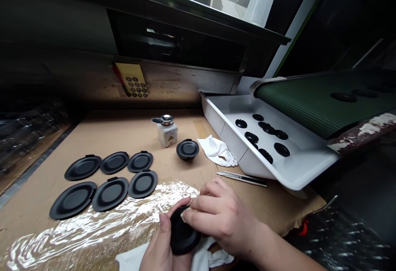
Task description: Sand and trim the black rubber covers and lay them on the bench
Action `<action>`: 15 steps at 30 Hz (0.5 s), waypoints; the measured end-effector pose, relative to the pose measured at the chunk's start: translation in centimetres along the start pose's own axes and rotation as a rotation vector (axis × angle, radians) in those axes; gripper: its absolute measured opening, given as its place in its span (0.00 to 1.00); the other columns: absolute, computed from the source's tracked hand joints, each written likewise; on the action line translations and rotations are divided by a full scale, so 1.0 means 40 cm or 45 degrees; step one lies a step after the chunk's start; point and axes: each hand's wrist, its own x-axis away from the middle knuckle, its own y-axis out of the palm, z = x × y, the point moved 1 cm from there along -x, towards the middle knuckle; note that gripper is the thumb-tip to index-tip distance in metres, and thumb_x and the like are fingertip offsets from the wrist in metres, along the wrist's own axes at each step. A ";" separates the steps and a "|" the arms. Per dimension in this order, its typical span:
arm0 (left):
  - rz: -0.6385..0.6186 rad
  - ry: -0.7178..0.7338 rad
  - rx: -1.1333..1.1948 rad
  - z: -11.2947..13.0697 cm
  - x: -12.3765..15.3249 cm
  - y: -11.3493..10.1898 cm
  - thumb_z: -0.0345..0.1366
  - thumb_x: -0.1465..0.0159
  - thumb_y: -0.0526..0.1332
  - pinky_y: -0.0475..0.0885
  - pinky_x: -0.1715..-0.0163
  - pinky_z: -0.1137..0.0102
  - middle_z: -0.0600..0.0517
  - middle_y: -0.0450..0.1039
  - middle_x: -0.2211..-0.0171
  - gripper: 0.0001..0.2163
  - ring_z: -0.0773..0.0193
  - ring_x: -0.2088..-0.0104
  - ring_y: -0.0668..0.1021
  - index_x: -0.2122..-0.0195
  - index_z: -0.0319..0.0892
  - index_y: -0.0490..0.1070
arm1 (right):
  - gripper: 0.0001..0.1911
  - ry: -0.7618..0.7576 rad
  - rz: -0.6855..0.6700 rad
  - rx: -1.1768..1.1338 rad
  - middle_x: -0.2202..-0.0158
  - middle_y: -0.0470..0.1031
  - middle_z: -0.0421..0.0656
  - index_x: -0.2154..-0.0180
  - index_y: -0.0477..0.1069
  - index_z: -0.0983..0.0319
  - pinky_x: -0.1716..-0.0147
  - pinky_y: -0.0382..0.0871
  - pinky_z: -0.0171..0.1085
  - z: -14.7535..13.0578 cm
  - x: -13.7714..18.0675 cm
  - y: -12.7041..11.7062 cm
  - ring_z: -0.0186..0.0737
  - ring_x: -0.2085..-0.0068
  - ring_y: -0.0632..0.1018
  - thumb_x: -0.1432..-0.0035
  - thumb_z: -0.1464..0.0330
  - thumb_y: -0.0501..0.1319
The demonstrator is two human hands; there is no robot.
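Both hands hold a black rubber disc (183,234) low in front of me, seen edge-on. My left hand (162,248) supports it from below and the left, with the thumb up its side. My right hand (219,215) presses its fingers on the upper edge, with a scrap of white cloth showing at the fingertips. A white cloth (201,258) lies beneath the hands on a shiny plastic film (93,225). Further up the cardboard sheet (173,168), six flat black discs (110,194) lie in two rows, and a black cup-shaped disc (187,149) sits apart.
A white dispenser bottle (165,135) and white gloves (215,150) stand beyond the hands. A utility knife (241,179) lies near a white tray (230,144) holding several black parts. A green conveyor belt (309,102) runs at the right, under a metal shelf.
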 end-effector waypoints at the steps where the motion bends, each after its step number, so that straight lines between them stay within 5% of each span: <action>1: -0.002 0.004 -0.004 0.001 0.000 0.000 0.46 0.41 0.55 0.64 0.50 0.64 0.43 0.79 0.63 0.17 0.57 0.57 0.76 0.64 0.38 0.76 | 0.07 0.000 0.012 -0.012 0.69 0.74 0.38 0.64 0.70 0.60 0.68 0.60 0.40 0.003 -0.001 0.000 0.38 0.67 0.67 0.42 0.72 0.54; 8: -0.178 0.028 0.046 -0.006 -0.017 -0.031 0.49 0.44 0.57 0.65 0.51 0.55 0.37 0.76 0.58 0.18 0.49 0.53 0.74 0.63 0.41 0.77 | 0.09 0.299 0.343 -0.052 0.67 0.74 0.43 0.61 0.70 0.61 0.67 0.66 0.38 0.063 0.055 -0.042 0.37 0.66 0.70 0.41 0.74 0.54; 11: -0.209 0.142 0.015 -0.007 -0.015 -0.033 0.48 0.47 0.61 0.62 0.49 0.54 0.38 0.76 0.57 0.17 0.47 0.52 0.73 0.62 0.42 0.76 | 0.10 0.405 0.401 -0.129 0.67 0.74 0.44 0.58 0.69 0.62 0.67 0.69 0.36 0.021 0.070 -0.026 0.37 0.66 0.73 0.43 0.73 0.56; 15: -0.140 0.003 0.204 -0.009 -0.005 -0.019 0.52 0.42 0.53 0.59 0.46 0.58 0.42 0.77 0.59 0.20 0.52 0.51 0.73 0.63 0.43 0.76 | 0.09 0.378 0.440 -0.202 0.71 0.72 0.44 0.60 0.69 0.63 0.70 0.70 0.34 -0.064 0.040 0.039 0.38 0.70 0.74 0.44 0.72 0.56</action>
